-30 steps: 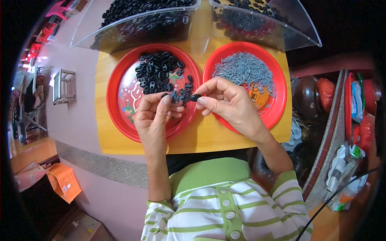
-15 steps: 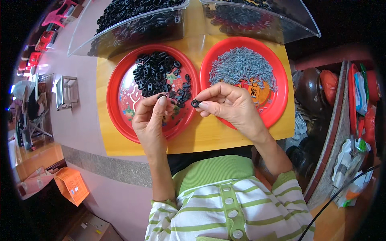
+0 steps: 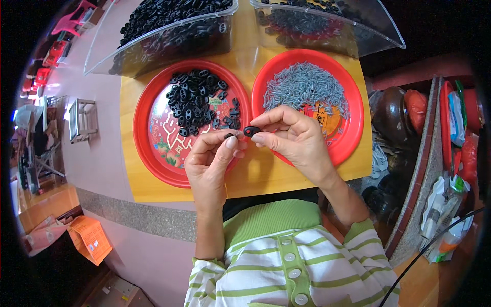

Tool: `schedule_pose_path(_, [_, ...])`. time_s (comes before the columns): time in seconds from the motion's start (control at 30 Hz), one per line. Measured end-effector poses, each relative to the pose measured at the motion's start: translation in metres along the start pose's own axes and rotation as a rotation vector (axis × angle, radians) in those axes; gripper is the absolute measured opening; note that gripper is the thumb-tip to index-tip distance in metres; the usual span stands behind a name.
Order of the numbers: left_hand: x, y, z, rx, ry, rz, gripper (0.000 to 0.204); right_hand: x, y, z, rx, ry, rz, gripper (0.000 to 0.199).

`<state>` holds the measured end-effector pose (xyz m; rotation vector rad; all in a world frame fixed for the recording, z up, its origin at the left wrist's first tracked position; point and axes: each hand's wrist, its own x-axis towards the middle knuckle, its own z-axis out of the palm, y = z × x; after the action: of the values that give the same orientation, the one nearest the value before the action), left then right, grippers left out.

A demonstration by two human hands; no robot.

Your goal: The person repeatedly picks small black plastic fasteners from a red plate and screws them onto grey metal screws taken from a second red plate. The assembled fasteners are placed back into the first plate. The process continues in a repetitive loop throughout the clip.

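Above the gap between the left red tray [image 3: 139,133] and the right red tray [image 3: 357,110], the right hand [image 3: 295,138] pinches a black oval piece [image 3: 250,131]; the left hand [image 3: 208,157], fingertips narrowed on a small dark piece [image 3: 228,135], has drawn closer since a moment ago.

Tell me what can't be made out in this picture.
All in the head view:
Dark thing in the left hand: mostly covered by that hand.
Left clear bin: far end cut off by the top edge.
Gray pins: too small for fine detail.
Right red plate: part hidden behind the right hand.
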<state>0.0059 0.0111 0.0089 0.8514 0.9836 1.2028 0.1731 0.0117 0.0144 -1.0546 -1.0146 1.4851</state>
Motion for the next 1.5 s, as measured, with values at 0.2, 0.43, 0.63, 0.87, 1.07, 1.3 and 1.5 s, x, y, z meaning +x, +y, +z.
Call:
schedule_pose_path(0.2, [0.0,-0.001,0.002,-0.004,-0.004,0.02,0.01,-0.001,-0.001,0.004,-0.174,0.063,-0.15,0.02])
schedule_pose_path(0.43, [-0.001,-0.001,0.004,-0.029,-0.027,-0.03,0.008,-0.001,-0.009,0.002,-0.443,0.049,-0.189,0.02])
schedule_pose_path(0.63, [0.001,-0.005,0.009,-0.006,-0.028,0.085,0.008,-0.003,-0.015,0.004,-0.571,0.06,-0.214,0.02])
schedule_pose_path(0.87, [-0.001,-0.006,0.012,0.033,-0.074,0.144,0.008,-0.002,-0.005,0.004,-0.23,0.125,-0.179,0.022])
schedule_pose_path(1.07, [-0.003,-0.006,0.016,0.009,-0.079,0.078,0.008,-0.005,0.0,0.002,0.057,0.086,-0.126,0.021])
schedule_pose_path(1.3, [-0.004,-0.009,0.016,0.011,-0.05,0.056,0.008,-0.007,0.007,0.001,0.055,0.052,-0.1,0.019])
schedule_pose_path(1.5, [-0.002,-0.01,0.017,-0.03,-0.046,0.038,0.008,-0.008,0.01,-0.001,-0.035,0.088,-0.12,0.017])
